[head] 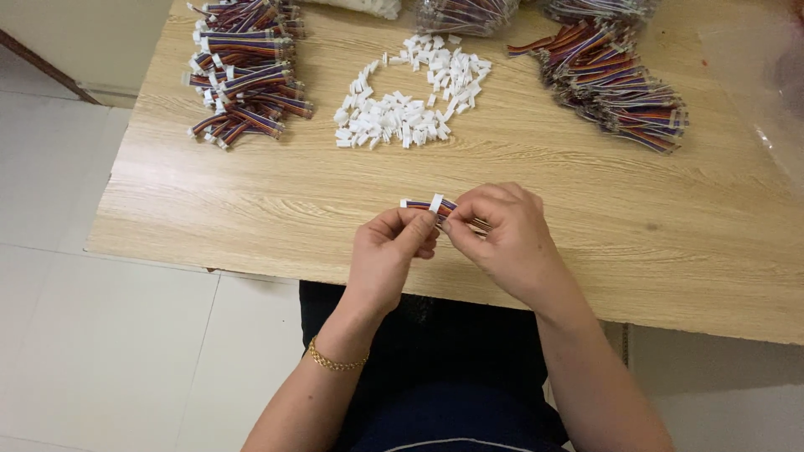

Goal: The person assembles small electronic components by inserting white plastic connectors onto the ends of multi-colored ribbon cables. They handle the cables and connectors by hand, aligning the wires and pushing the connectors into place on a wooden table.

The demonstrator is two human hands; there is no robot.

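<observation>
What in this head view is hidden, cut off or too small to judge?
- Wire bundle: its right part is hidden by the right hand and left hand.
- Connector pile: pieces too small to tell pin count.
- Bag and wire pile: cut by the top edge.
- Plastic sheet: blurred, cut by the right edge.

— Where are we looking from?
— Head height, one camera only, tilted steeply down over the wooden table, facing its far edge.
— Close in?
— Near enough: the hands sit low centre, lap and floor tiles below, cable piles along the top edge.
</observation>
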